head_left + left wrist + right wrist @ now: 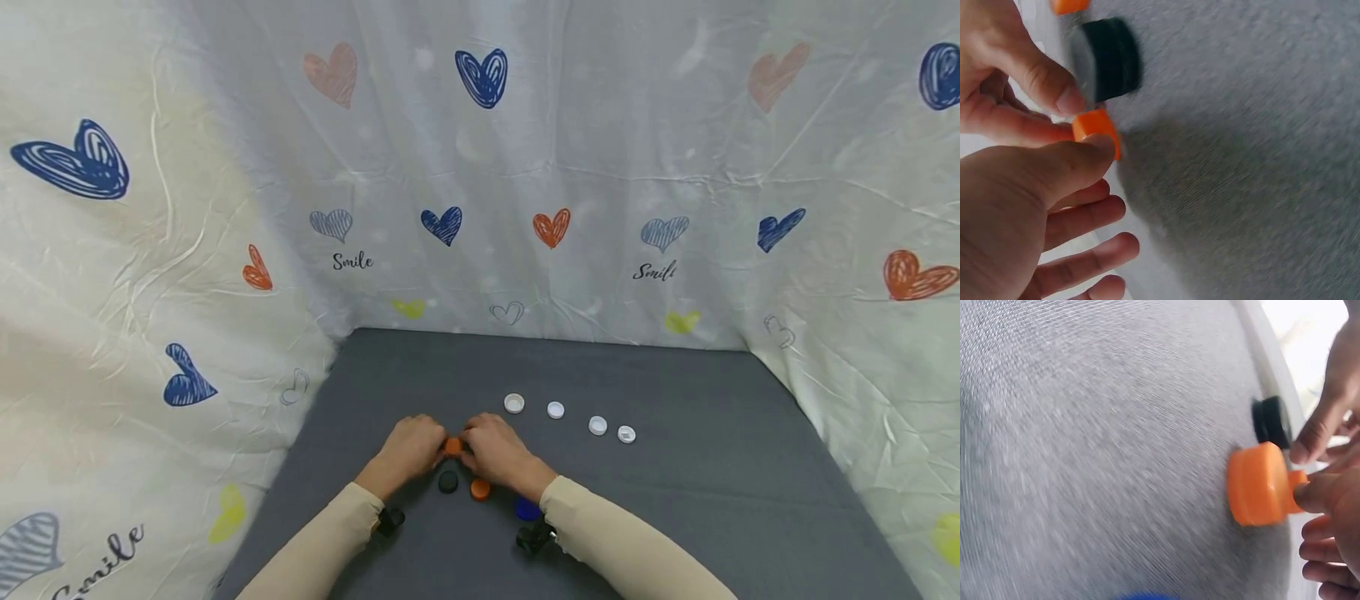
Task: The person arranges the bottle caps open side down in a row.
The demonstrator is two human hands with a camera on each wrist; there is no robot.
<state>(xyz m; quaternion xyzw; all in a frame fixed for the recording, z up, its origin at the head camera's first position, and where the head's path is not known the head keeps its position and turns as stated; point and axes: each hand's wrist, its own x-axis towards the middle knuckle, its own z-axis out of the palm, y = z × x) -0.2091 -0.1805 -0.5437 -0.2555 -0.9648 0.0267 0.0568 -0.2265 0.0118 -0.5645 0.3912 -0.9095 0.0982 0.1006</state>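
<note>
Both hands meet over the dark cloth around one orange bottle cap (453, 447). My left hand (414, 446) pinches the cap (1092, 125) with its thumb over the side, the other fingers spread loosely below. My right hand (497, 450) also pinches it from the opposite side, its thumb showing on the cap (1296, 490) in the right wrist view. Just nearer to me lie a dark green cap (447, 482) and a second orange cap (480, 489). A blue cap (527, 508) sits beside the right wrist, partly hidden.
Several white round caps form a slanting row beyond the right hand, from the leftmost white cap (513, 403) to the rightmost white cap (626, 434). The dark grey cloth (675, 517) covers the table. A heart-printed curtain (600, 125) hangs behind and at both sides.
</note>
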